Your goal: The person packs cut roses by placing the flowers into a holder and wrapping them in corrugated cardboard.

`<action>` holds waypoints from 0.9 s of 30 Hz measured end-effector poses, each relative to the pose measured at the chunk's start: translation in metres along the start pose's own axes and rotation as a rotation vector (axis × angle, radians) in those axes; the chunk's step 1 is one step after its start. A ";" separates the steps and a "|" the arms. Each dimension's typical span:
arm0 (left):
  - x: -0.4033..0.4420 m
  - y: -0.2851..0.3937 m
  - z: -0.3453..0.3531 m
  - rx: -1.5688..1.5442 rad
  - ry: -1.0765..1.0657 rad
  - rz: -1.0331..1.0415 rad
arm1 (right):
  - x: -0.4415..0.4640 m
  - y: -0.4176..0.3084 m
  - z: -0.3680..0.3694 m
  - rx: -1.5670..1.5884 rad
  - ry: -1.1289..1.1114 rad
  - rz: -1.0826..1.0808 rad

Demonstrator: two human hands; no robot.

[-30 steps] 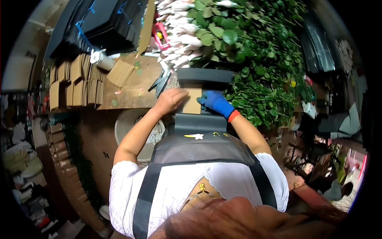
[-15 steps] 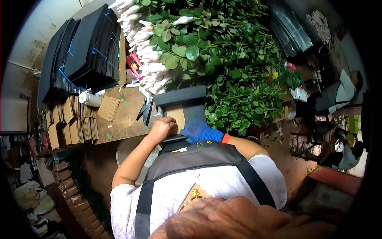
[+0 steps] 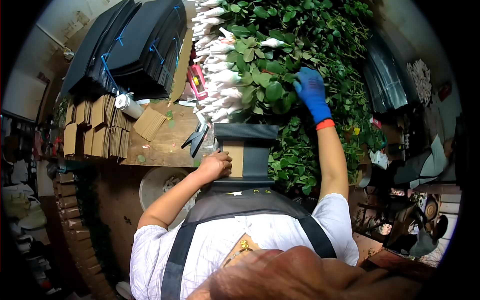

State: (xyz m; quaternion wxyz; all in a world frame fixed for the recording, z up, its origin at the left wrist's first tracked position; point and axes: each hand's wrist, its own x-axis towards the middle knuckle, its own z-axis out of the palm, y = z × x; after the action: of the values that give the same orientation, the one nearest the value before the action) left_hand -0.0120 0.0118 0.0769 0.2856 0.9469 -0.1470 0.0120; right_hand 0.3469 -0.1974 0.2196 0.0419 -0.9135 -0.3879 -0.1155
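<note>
While the bare left hand [image 3: 215, 166] rests curled against tan rectangular cardboard [image 3: 236, 159] on a black folded sheet [image 3: 256, 160], the blue-gloved right hand [image 3: 311, 89], both grips indiscernible, overlies green leafy stems [image 3: 336, 65] with white-sleeved flower heads [image 3: 223, 77] on the wooden worktop [image 3: 172, 147], likely light, crushable, best held mid-stem.

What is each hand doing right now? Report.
Left hand: curled at the cardboard; grip cannot be told.
Right hand: gloved, at the leafy stems; grip cannot be told.
</note>
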 end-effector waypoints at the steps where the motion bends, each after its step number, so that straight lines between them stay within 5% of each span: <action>1: -0.001 -0.001 0.002 0.000 0.001 0.001 | -0.005 0.002 -0.007 0.069 0.191 -0.032; 4: 0.000 -0.003 0.005 0.004 0.051 0.013 | -0.024 0.006 -0.033 0.235 0.664 -0.135; 7: -0.001 -0.002 -0.001 -0.026 0.003 -0.038 | -0.060 -0.016 -0.057 0.580 0.628 -0.282; 11: -0.020 -0.026 0.037 -0.069 0.091 -0.077 | -0.116 -0.068 -0.108 0.143 0.176 -0.492; 14: -0.014 -0.013 0.003 -0.026 -0.147 -0.171 | -0.166 -0.067 -0.062 0.050 -0.159 -0.433; 15: -0.003 0.010 -0.014 -0.255 -0.061 -0.356 | -0.185 -0.061 -0.042 0.042 -0.293 -0.365; 19: -0.002 0.012 -0.019 -0.326 -0.069 -0.306 | -0.235 -0.057 0.016 0.037 -0.712 -0.203; 23: -0.005 0.005 -0.009 -0.151 -0.079 -0.161 | -0.251 -0.048 0.056 0.091 -0.665 -0.209; 25: -0.005 0.002 -0.007 -0.141 -0.078 -0.147 | -0.215 -0.035 0.026 0.179 -0.695 -0.027; 27: -0.004 0.002 -0.007 -0.141 -0.079 -0.136 | -0.168 -0.010 0.030 0.176 -0.250 0.105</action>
State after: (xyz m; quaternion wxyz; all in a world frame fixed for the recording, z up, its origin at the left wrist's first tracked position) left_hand -0.0161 0.0150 0.0833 0.3456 0.9320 -0.0940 -0.0550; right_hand 0.2325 -0.3030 0.1495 0.0790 -0.9325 -0.3505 0.0356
